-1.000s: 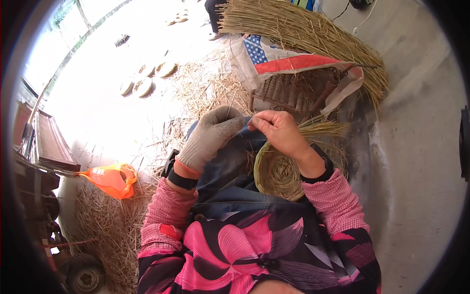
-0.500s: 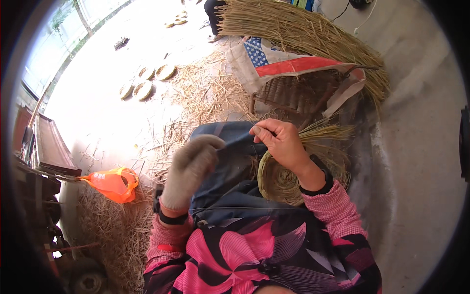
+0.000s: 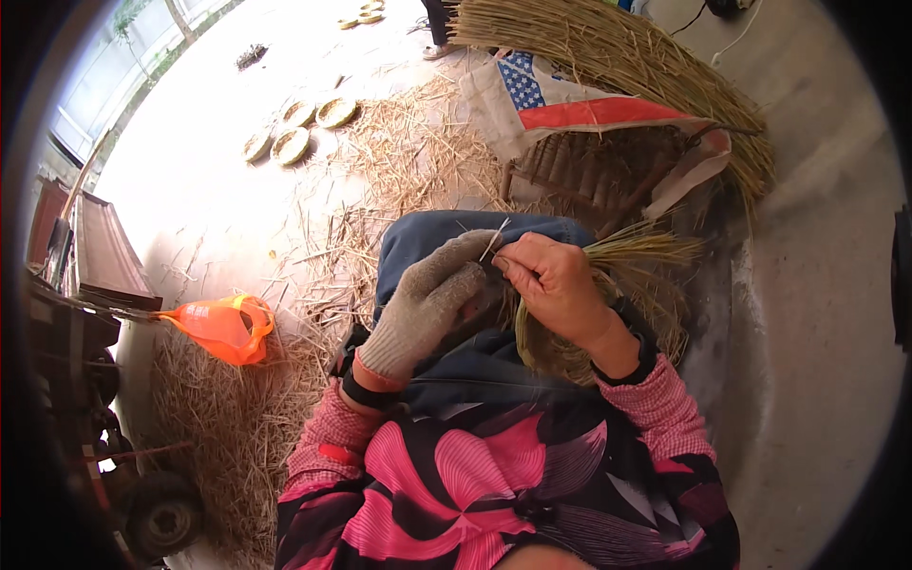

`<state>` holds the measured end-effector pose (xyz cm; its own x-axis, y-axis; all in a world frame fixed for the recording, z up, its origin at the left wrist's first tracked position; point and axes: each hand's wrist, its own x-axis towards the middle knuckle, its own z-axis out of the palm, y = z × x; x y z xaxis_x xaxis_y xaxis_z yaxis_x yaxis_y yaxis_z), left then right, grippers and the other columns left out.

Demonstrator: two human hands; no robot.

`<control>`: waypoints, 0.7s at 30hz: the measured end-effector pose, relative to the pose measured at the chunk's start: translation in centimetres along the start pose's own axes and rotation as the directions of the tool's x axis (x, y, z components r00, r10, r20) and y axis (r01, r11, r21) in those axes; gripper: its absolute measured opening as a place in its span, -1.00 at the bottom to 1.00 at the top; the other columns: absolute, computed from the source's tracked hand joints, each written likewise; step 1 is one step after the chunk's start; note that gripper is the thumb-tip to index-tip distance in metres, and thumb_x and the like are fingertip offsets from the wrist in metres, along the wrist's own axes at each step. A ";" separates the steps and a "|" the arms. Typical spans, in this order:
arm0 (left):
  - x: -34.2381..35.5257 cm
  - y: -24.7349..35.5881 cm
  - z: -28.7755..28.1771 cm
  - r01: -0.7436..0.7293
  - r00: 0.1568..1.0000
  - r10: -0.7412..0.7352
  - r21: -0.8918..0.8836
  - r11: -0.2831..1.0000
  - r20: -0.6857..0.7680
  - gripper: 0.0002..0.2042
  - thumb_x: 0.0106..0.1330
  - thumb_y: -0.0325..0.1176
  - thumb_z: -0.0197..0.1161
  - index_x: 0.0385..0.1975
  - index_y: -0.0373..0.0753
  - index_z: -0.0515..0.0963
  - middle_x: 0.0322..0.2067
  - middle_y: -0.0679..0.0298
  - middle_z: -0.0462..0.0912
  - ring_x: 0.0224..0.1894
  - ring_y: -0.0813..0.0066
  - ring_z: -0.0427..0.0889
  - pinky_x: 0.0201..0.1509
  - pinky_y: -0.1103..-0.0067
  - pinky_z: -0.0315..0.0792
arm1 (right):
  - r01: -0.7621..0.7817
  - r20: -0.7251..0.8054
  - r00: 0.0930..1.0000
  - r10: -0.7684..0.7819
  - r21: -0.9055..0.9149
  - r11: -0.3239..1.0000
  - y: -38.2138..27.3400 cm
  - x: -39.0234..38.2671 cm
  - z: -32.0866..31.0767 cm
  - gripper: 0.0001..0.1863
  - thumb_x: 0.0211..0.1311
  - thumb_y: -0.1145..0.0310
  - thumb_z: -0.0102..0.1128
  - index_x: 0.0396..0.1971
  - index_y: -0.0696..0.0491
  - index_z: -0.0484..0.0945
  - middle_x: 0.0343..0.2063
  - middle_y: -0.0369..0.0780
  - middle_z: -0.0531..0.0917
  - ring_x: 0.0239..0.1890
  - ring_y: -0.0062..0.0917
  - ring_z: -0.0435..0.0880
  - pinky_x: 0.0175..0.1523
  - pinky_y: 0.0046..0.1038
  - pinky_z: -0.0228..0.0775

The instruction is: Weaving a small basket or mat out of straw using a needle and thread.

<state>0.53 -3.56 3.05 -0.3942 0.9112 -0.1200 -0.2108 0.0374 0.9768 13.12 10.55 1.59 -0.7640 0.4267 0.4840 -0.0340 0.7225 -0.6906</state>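
My left hand [image 3: 432,294], in a grey knitted glove, is closed at its fingertips on a thin pale strip [image 3: 498,231] that stands up at a slant. Bare, my right hand [image 3: 556,285] meets it just to the right, thumb and fingers pinched by the strip's lower end; what sits inside that pinch is too small to make out. Beneath my right hand and wrist, a round woven straw basket [image 3: 554,359] is partly hidden. Loose straw ends [image 3: 646,245] fan out from its far side. My legs in dark blue cloth [image 3: 418,242] lie under both hands.
A large straw bundle [image 3: 608,47] lies far right, behind a wooden rack [image 3: 570,171] draped with printed cloth [image 3: 608,111]. Several shallow woven baskets [image 3: 291,145] rest on the straw-littered floor. An orange plastic bag [image 3: 223,328] hangs at left beside a wheeled machine [image 3: 166,518].
My gloved left hand has moved right and up to meet my right hand, and the pale strip now shows between them. The surroundings have shifted slightly right in the view.
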 end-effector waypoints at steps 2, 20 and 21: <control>0.2 -0.9 -0.8 -0.049 0.999 0.049 0.036 0.998 -0.002 -0.61 0.41 -0.41 0.06 0.21 -0.29 0.46 -0.51 0.43 0.41 -0.48 0.71 0.36 -0.41 0.73 0.25 | 0.001 0.013 1.000 0.000 -0.014 1.000 0.0 0.0 0.0 -0.95 0.18 0.44 0.25 -0.41 0.08 0.60 -0.50 -0.10 0.56 -0.43 -0.11 0.59 -0.38 -0.22 0.39; -0.3 -1.8 -1.7 -0.078 0.990 0.072 -0.045 0.996 -0.121 -0.70 0.44 -0.38 0.06 0.12 -0.27 0.50 -0.55 0.41 0.46 -0.52 0.74 0.36 -0.47 0.73 0.20 | -0.004 -0.021 1.000 0.003 -0.045 0.999 -0.4 -0.1 -0.2 -0.95 0.19 0.41 0.24 -0.39 0.05 0.62 -0.49 -0.12 0.58 -0.44 -0.13 0.60 -0.36 -0.24 0.42; -0.4 -1.6 -1.7 -0.072 0.990 0.064 -0.062 0.995 -0.126 -0.71 0.44 -0.38 0.05 0.10 -0.26 0.51 -0.56 0.40 0.47 -0.52 0.74 0.36 -0.47 0.73 0.20 | -0.008 -0.021 1.000 0.008 -0.039 0.999 -0.4 0.0 -0.2 -0.95 0.19 0.41 0.25 -0.38 0.05 0.62 -0.49 -0.12 0.58 -0.43 -0.13 0.60 -0.36 -0.25 0.42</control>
<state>-0.48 -4.66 1.20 -0.5166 0.8526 -0.0785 -0.2369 -0.0543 0.9700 13.31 10.37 2.01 -0.7507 0.4433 0.4898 -0.0027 0.7394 -0.6732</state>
